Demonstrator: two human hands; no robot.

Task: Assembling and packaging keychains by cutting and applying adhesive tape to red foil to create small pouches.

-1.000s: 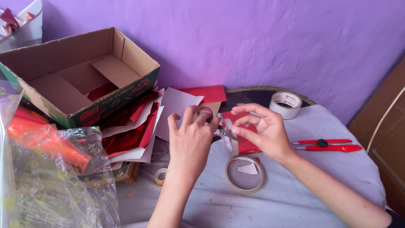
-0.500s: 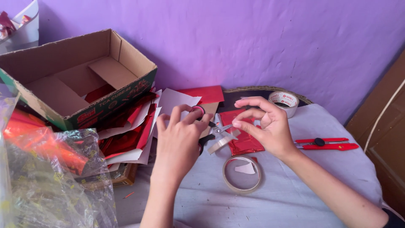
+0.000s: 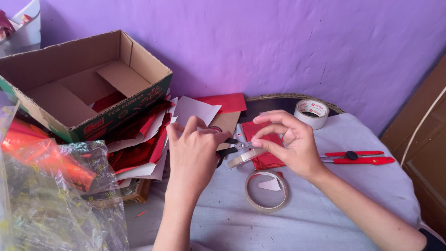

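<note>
Centre frame: my left hand [image 3: 195,151] is closed on the scissors [image 3: 231,148], blades angled right. My right hand [image 3: 290,144] pinches a clear tape strip [image 3: 245,158] taut at the blades, above the tape roll [image 3: 266,190] on the surface [image 3: 325,204].

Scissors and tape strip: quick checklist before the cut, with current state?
1. Left hand on scissors: ok.
2. Right hand pinches tape strip: ok.
3. Strip between the blades: cannot tell, blades are too small to read.
4. Fingertips away from the blades: not ok, they sit very close.
5. Clear tape roll lies flat on the table: ok.
6. Red utility knife apart from both hands: ok.
</note>
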